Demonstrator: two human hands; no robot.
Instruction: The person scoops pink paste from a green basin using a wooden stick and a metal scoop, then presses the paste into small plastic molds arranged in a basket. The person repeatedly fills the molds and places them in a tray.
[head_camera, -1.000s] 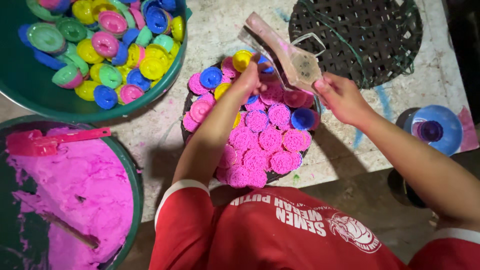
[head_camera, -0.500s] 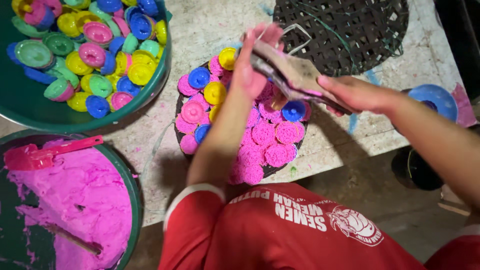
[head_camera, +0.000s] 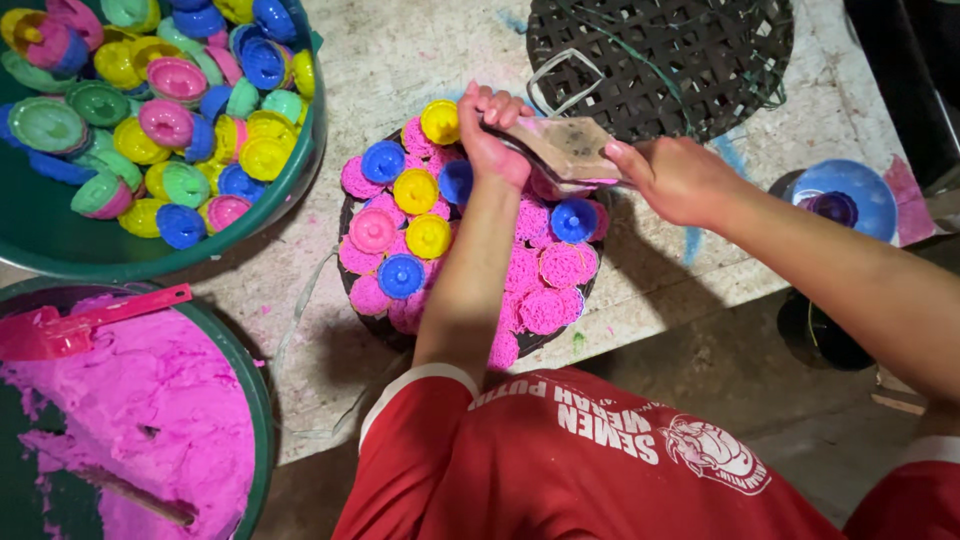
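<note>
My left hand (head_camera: 492, 135) is raised over a round dark woven tray (head_camera: 352, 300), fingers curled around a small mould that is mostly hidden. My right hand (head_camera: 680, 180) grips a flat wooden paddle (head_camera: 568, 145), whose end rests against the left hand's fingers. On the tray lie several pink ridged cakes (head_camera: 560, 265) and yellow, blue and pink plastic moulds (head_camera: 412, 190). My left forearm crosses the middle of the tray and hides part of it.
A green basin (head_camera: 305, 165) of several coloured moulds stands at top left. Another green basin (head_camera: 262, 400) at bottom left holds pink dough and a pink scoop (head_camera: 90, 322). An empty woven tray (head_camera: 690, 60) lies at the back; a blue dish (head_camera: 848, 195) sits right.
My left hand rose from the tray with something in its fingers. The right hand brought the paddle in and down until it met the left hand.
</note>
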